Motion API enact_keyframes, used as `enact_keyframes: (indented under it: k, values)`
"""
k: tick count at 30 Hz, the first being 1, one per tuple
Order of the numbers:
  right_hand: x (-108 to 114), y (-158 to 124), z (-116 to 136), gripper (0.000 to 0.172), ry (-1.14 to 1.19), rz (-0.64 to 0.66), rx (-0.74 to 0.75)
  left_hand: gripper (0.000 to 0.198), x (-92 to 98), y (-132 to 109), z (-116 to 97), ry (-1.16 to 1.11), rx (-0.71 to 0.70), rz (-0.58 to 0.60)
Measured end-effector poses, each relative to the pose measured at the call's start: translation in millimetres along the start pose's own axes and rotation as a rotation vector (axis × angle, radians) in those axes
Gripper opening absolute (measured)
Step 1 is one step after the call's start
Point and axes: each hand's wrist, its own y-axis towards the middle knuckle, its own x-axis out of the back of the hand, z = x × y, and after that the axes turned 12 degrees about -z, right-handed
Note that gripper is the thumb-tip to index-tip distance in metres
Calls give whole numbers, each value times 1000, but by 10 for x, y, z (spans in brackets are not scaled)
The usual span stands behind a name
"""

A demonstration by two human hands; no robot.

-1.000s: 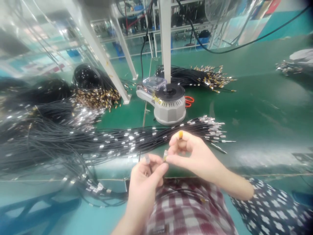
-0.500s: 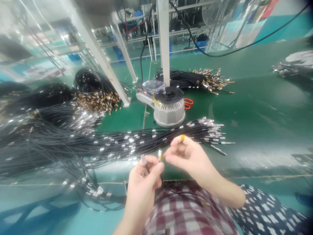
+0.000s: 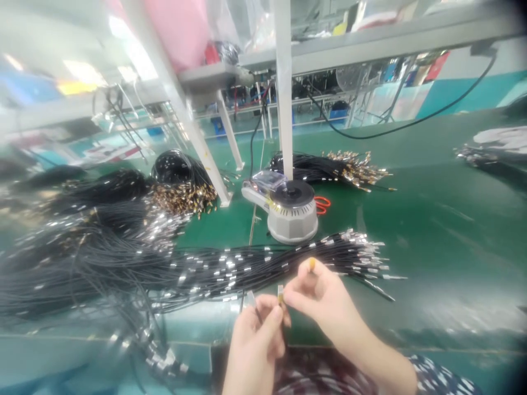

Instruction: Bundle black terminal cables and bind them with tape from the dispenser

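Note:
My left hand (image 3: 261, 340) is closed around a black cable whose connector end (image 3: 280, 292) sticks up between the thumb and fingers. A second pale metal cable end (image 3: 251, 299) rises from the same hand, behind the index finger. At the upright connector, the fingertips of my right hand (image 3: 323, 299) are pinched on a small piece of yellow tape (image 3: 281, 300), which lies against the connector. Another bit of yellow tape (image 3: 312, 264) sits on a finger of that hand. The fingers partly hide where tape and connector meet.
Beyond my hands lies a long bundle of black cables (image 3: 255, 269) with silver ends. A round tape dispenser (image 3: 293, 219) stands behind it, with orange-handled scissors (image 3: 322, 205) beside it. More cable bundles (image 3: 181, 197) lie left. White posts (image 3: 284, 99) rise from the green table (image 3: 432, 230).
The view has tilted up, so the table and hands appear lower and an overhead shelf shows. My right fingertips are now closer to the connector, with the yellow tape against it.

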Motion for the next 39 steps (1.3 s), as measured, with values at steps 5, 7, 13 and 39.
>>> enact_keyframes:
  k: [5, 7, 13, 39]
  values:
    - [8, 75, -23, 42, 141, 150, -80, 36, 27, 30, 24, -10, 14, 51]
    - [24, 115, 1, 41, 139, 210, -133, 36, 45, 44, 10, 5, 31, 101]
    - [133, 305, -4, 45, 183, 470, -318, 35, 83, 82, -56, 53, 170, 310]
    - [137, 53, 258, 35, -202, 144, 40, 31, 1, -61, -41, 157, 51, 190]
